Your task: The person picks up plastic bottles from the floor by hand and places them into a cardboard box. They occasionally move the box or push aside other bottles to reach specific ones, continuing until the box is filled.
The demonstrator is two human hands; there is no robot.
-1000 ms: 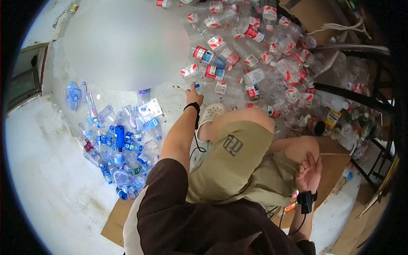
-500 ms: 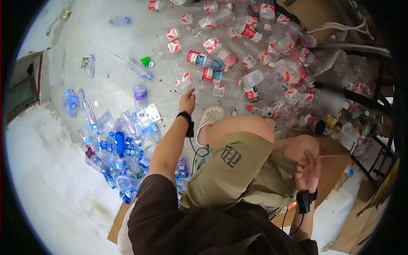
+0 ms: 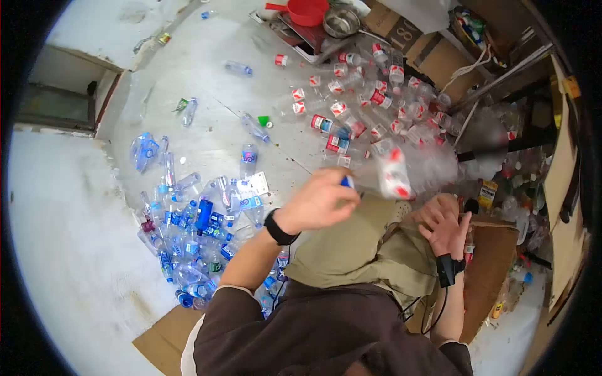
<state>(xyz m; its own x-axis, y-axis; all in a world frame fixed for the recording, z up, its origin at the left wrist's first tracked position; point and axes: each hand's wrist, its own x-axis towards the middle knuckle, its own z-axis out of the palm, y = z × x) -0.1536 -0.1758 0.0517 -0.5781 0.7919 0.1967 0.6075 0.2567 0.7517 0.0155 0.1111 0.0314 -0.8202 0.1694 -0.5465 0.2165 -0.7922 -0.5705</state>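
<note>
My left hand (image 3: 321, 199) is closed at the neck end of a clear plastic bottle (image 3: 394, 174) with a red-and-white label. A blue spot, apparently its cap, shows at my fingertips. The bottle is held sideways above my lap and is smeared by motion. Over my right knee, my right hand (image 3: 444, 229) has its fingers spread and nothing in it. Each wrist wears a black band. Behind the held bottle lies a heap of clear bottles (image 3: 378, 98) with red-and-white labels. On the left is a pile of blue-capped and blue-labelled bottles (image 3: 192, 249).
Loose bottles (image 3: 238, 67) and a green scrap (image 3: 263, 120) lie on the floor. A red pan (image 3: 307, 10) and a metal pot (image 3: 340, 22) stand at the back. Cardboard (image 3: 492, 266) is on my right, beside a dark metal frame (image 3: 495, 151).
My left hand has come up from the floor and towards my lap, now with a bottle in it. My right hand has turned over onto my knee. The view has shifted.
</note>
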